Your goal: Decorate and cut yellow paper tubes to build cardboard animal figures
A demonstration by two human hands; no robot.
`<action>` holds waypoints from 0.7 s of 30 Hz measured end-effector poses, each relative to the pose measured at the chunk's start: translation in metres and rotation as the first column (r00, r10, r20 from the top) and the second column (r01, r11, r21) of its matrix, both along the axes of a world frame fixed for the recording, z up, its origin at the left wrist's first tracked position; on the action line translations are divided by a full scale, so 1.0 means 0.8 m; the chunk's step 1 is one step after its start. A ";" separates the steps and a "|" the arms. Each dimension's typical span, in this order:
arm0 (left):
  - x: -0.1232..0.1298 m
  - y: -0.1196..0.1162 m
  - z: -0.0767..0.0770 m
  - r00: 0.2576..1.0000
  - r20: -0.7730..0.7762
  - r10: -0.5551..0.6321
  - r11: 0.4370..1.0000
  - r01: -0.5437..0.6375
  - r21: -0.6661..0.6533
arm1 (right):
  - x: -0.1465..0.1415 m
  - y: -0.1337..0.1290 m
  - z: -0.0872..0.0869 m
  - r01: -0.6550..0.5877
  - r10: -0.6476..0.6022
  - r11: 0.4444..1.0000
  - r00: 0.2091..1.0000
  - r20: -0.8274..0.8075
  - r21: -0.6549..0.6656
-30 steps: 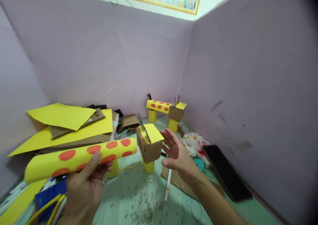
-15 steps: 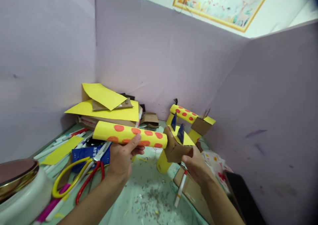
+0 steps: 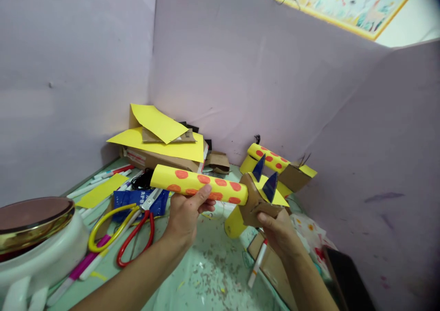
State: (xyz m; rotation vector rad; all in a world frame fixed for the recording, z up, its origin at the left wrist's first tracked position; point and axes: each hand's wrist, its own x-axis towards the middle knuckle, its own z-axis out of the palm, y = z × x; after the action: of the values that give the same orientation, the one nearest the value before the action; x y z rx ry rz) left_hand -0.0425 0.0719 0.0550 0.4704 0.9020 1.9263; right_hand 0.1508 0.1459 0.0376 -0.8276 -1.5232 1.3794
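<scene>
My left hand (image 3: 187, 210) is wrapped round a yellow paper tube (image 3: 192, 179) with orange-red dots, held nearly level. In my right hand (image 3: 277, 226) is a brown cardboard piece (image 3: 250, 199) with a yellow top and two dark blue pointed shapes (image 3: 270, 187). The tube's right end meets the cardboard piece; whether they are joined I cannot tell. Just below stands a yellow cylinder (image 3: 235, 223). Behind, a similar dotted yellow tube (image 3: 270, 157) rests on yellow supports with a cardboard box shape (image 3: 294, 177) at its end.
Scissors (image 3: 147, 205) with yellow and red handles lie on a blue packet (image 3: 122, 199) at the left, near markers and a white lidded cup (image 3: 44, 256). Yellow sheets (image 3: 161, 146) are stacked behind. A marker (image 3: 257, 263), cardboard and a dark phone-like object (image 3: 347, 279) are at the right.
The view has shifted, so most things appear further right. Both hands still hold the tube and the cardboard piece, which is tilted slightly differently.
</scene>
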 end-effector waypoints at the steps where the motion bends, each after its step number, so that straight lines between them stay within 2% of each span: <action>1: 0.000 0.001 -0.001 1.000 0.000 -0.001 1.000 0.001 -0.001 | -0.001 -0.001 0.002 -0.005 0.005 1.000 1.000 -0.005 0.001; 6: 0.000 0.001 -0.003 1.000 -0.004 -0.004 1.000 0.004 -0.010 | -0.004 -0.003 0.007 -0.005 0.005 1.000 1.000 -0.017 -0.020; 11: 0.000 0.000 -0.003 1.000 -0.015 -0.006 1.000 0.006 -0.003 | -0.003 -0.003 0.006 0.005 -0.005 1.000 1.000 0.024 0.019; 16: 0.002 0.000 -0.002 0.999 -0.025 -0.025 1.000 0.025 0.003 | -0.005 -0.005 0.008 0.058 -0.057 0.998 0.997 -0.053 0.010; 21: 0.001 0.001 -0.003 0.999 -0.013 -0.030 1.000 0.030 0.003 | -0.005 -0.003 0.005 0.046 -0.046 0.999 0.995 -0.083 0.000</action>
State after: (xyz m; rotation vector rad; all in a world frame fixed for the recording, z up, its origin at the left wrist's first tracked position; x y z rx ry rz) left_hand -0.0416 0.0728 0.0524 0.4964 0.8957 1.8995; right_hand 0.1467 0.1432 0.0416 -0.7895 -1.4332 1.3615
